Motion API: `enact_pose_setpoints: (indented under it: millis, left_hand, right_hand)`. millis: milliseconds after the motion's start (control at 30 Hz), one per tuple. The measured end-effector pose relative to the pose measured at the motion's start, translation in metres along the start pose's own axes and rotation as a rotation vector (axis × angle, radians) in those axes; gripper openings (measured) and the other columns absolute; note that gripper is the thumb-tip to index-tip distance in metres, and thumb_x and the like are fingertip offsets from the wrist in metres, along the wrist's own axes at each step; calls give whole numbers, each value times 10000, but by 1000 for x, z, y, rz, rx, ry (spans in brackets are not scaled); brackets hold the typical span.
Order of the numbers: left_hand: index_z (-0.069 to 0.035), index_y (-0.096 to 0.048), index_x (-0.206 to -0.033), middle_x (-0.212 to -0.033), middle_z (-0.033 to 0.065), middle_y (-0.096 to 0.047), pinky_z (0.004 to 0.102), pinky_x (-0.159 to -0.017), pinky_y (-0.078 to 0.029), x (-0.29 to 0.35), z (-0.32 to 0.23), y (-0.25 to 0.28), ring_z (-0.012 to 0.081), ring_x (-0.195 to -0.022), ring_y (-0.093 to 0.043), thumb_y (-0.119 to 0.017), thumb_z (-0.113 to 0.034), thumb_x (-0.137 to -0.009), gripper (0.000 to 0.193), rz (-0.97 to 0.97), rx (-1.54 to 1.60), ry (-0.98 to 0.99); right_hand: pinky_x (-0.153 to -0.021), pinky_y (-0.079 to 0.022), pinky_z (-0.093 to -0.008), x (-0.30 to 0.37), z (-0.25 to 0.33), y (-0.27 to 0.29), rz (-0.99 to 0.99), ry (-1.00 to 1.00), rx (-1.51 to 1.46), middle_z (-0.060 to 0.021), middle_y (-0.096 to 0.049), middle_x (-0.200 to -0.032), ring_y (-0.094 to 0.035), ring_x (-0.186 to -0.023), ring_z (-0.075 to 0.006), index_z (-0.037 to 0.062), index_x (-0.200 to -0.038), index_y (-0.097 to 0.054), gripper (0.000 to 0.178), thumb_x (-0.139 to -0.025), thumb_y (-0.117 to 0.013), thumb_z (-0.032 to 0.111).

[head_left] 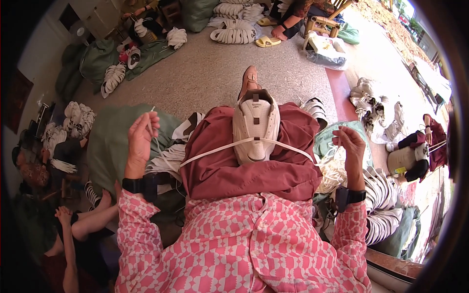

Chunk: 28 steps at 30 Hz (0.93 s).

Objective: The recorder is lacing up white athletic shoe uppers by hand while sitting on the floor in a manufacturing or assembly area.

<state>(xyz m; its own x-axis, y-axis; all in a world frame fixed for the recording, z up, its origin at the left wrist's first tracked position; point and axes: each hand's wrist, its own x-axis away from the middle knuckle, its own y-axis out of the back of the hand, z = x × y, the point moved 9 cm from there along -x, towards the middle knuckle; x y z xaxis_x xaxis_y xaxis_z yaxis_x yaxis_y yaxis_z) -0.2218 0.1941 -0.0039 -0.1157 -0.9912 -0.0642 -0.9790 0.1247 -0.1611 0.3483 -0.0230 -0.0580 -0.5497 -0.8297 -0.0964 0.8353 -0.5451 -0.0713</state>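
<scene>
A beige-white shoe upper (255,128) lies on my lap, toe end toward me, with dark square tabs down its middle. One white shoelace (222,148) crosses the upper near the toe, and its two sides run out left and right over the maroon cloth (210,136) on my lap. My left hand (141,136), raised left of the lap, pinches the lace near its end, the tip sticking up above the fingers. On the right, my right hand (351,141) is raised with fingertips pressed together; what they hold, if anything, is too small to make out.
A bundle of loose white laces (333,171) lies right of my lap. Stacked shoe uppers (383,195) stand beside it, and a green sack (115,141) is at my left. Other people sit around the room; one person's bare legs (95,217) are close on my left.
</scene>
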Motion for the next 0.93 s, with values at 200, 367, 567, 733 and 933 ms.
enact_pose_setpoints:
  millis: [200,367,567,733,933]
  left_hand:
    - [2,-655,-1031,-920,56,-658,272,-738,-503,36,33,-211,147,-825,-629,-614,-93,-921,152,654,-524,-346]
    - [6,-638,-1019,-912,121,-633,315,-736,-494,47,54,-262,238,-830,-626,-624,-46,-854,174,713,-699,-541]
    - [0,-635,-987,-891,133,-629,352,-750,-487,44,69,-273,280,-836,-613,-637,-67,-822,178,753,-742,-464]
    - [-15,-645,-957,-888,121,-636,352,-766,-484,44,76,-275,259,-844,-616,-642,-94,-823,155,786,-753,-402]
    - [-21,-660,-969,-929,127,-653,340,-790,-482,41,88,-276,251,-912,-621,-647,-114,-829,168,838,-839,-272]
  right_hand:
    - [-723,-498,-276,24,-6,-158,383,253,421,-70,-694,-856,-661,-799,-174,35,-978,-701,127,-865,-652,68]
    - [-764,-470,-391,34,-22,-187,470,317,675,-100,-672,-842,-615,-804,-342,54,-873,-670,117,-858,-629,162]
    - [-572,-445,-325,35,-46,-189,475,72,471,-87,-653,-718,-590,-608,-216,7,-870,-650,180,-895,-621,183]
    - [-522,-400,-247,34,-58,-190,477,-149,254,0,-589,-653,-514,-588,-69,-33,-822,-639,218,-909,-619,165]
    - [-542,-436,-220,35,-63,-195,491,-376,49,14,-602,-684,-522,-590,-68,-10,-818,-664,232,-888,-682,211]
